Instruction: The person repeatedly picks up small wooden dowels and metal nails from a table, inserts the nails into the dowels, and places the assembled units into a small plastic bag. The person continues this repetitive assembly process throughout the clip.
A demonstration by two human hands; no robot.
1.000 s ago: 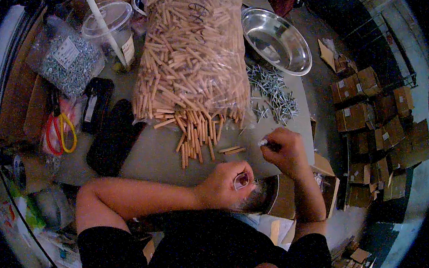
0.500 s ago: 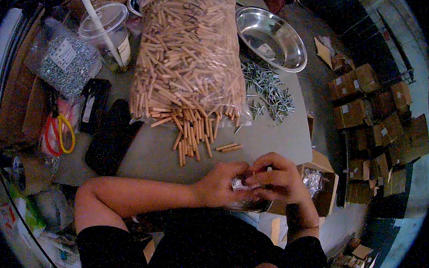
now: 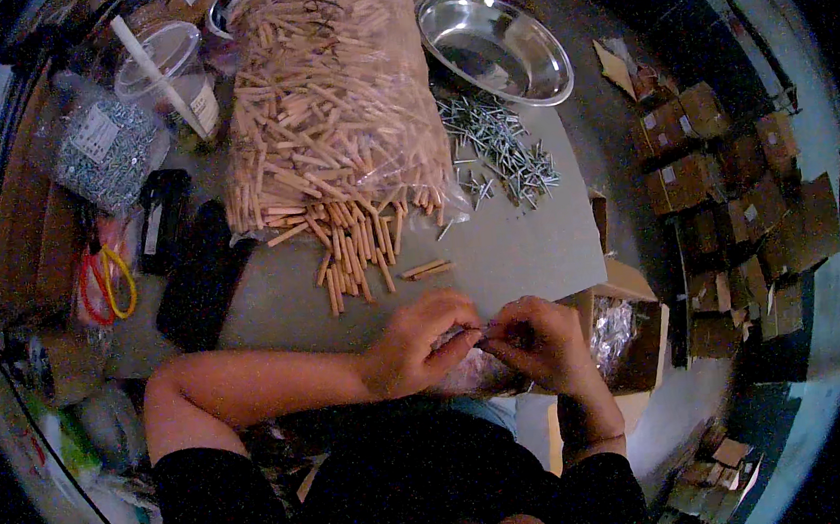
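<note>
My left hand (image 3: 424, 344) and my right hand (image 3: 540, 339) meet at the table's near edge, both with fingers pinched. Between and just below them hangs a small crinkled clear plastic bag (image 3: 476, 371), its upper part hidden by my fingers. What lies inside it is too blurred to make out. Beyond my hands, short wooden dowels (image 3: 356, 252) spill from the mouth of a big clear bag (image 3: 331, 103) full of them. Two or so loose dowels (image 3: 427, 269) lie nearest my left hand. A pile of silvery screws (image 3: 505, 154) is spread to the right.
A steel bowl (image 3: 548, 68) stands at the back right. On the left are a bag of screws (image 3: 110, 152), a plastic cup with a straw (image 3: 168, 70), red and yellow scissors (image 3: 108, 284) and a black case (image 3: 202, 277). An open carton (image 3: 629, 330) holds shiny plastic packets beside my right hand. Cartons (image 3: 697, 184) are stacked on the floor.
My hands have drawn slightly apart at the fingertips, and more of the clear bag shows below them. The whole view has shifted, so the table's contents sit higher and further left.
</note>
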